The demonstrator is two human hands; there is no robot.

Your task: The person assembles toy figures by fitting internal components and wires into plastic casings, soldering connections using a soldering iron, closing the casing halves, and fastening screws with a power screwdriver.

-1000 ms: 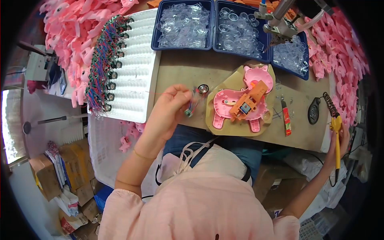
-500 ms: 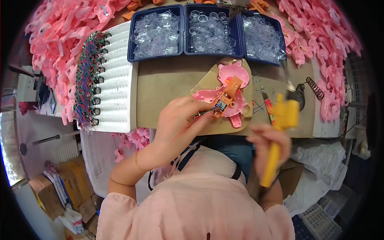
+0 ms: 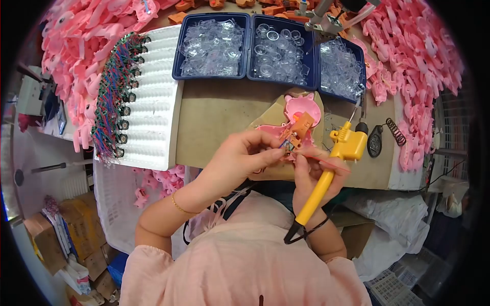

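Orange housing (image 3: 304,124) w/ small PCB (image 3: 288,146) sits on pink shell (image 3: 305,108), just beyond both hands' fingertips, approx midway btwn them; shell rests in tan jig (image 3: 277,109). L hand (image 3: 240,155): thumb + index drawn nearly together at PCB's L edge, other fingers curled; can't tell what's pinched, too small. R hand (image 3: 317,176): thumb + index tips close together at PCB's R edge, rest of hand wrapped round yellow soldering iron (image 3: 319,193). Iron lies diag across R palm, metal tip up + away from PCB, toward bins; black cord (image 3: 292,233) hangs off its rear end by R wrist. Thin red strip (image 3: 335,164) shows at R fingers, ID unclear. R of R hand, past iron: black fob (image 3: 375,142), then dark coil (image 3: 396,132) just beside it. Beyond hands: blue bins (image 3: 212,78) in a row, w/ clear plastic pcs (image 3: 214,48) inside; some pcs in mid bin are round. L of L hand: white tray (image 3: 171,109), wire bundles (image 3: 108,97) along its far-L side w/ round blk pcs on the ends. Pink parts heaped far L (image 3: 76,46) + far R (image 3: 416,66) of hands; more orange pcs (image 3: 286,10) behind bins. Below L hand's side, under bench level: white crate (image 3: 115,204) w/ pink pcs nearby.
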